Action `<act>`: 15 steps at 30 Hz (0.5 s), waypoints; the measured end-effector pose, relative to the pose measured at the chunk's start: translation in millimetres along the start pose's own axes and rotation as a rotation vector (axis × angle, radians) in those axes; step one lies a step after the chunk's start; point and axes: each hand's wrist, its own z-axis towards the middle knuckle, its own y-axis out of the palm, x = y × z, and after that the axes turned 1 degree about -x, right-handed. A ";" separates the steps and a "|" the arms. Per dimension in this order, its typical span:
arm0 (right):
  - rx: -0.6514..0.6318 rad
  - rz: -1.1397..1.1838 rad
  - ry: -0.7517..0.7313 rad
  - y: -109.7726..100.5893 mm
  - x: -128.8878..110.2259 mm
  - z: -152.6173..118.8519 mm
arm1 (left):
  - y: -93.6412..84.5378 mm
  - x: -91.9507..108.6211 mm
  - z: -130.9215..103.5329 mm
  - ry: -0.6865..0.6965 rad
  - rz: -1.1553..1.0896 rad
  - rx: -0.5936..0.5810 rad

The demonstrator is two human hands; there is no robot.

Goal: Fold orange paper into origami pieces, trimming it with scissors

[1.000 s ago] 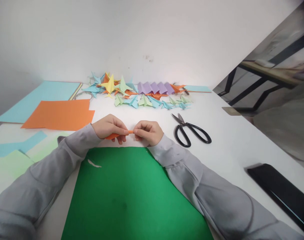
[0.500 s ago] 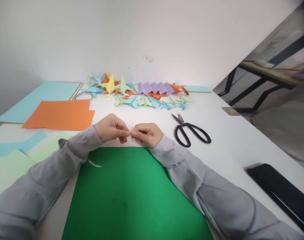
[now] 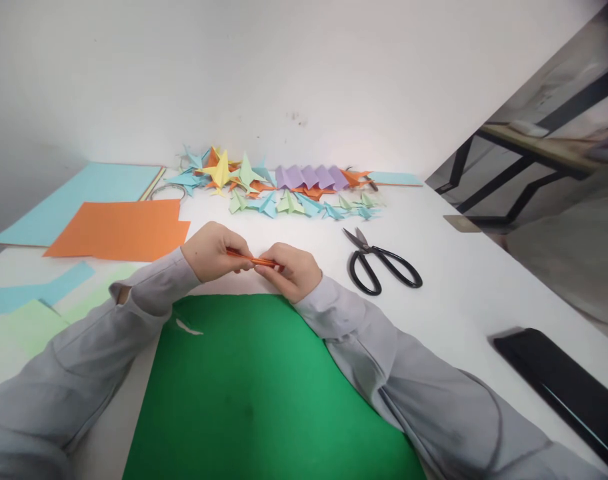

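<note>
Between my two hands is a narrow piece of folded orange paper [image 3: 264, 261], seen nearly edge-on. My left hand [image 3: 215, 252] pinches its left part between thumb and fingers. Closed on its right part is my right hand [image 3: 295, 270], with the fingertips of both hands almost meeting. The fingers cover much of the paper, so its full shape is hidden. Both hands are above the white table, just beyond the far edge of a green sheet [image 3: 264, 373]. A small white scrap [image 3: 189, 327] lies on the green sheet's upper left.
Black-handled scissors [image 3: 371, 260] lie to the right, a black glossy object [image 3: 559, 387] nearer me. Folded paper figures [image 3: 221, 170] and a pleated purple paper [image 3: 311, 177] line the wall. Orange sheets [image 3: 119, 230], a blue sheet [image 3: 119, 179] and paper strips [image 3: 39, 290] lie left.
More of the orange paper shows, now a thin strip lying across both hands. My hands have turned and shifted slightly left, with my right fingers closer to the left ones.
</note>
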 end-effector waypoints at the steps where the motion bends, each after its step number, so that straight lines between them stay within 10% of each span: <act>1: -0.019 -0.018 -0.018 0.6 0.7 -0.3 | 0.5 0.5 -0.1 0.001 0.005 -0.004; 15: -0.164 -0.149 0.019 4.1 1.5 -4.2 | 3.3 -6.5 -2.1 0.043 0.022 -0.111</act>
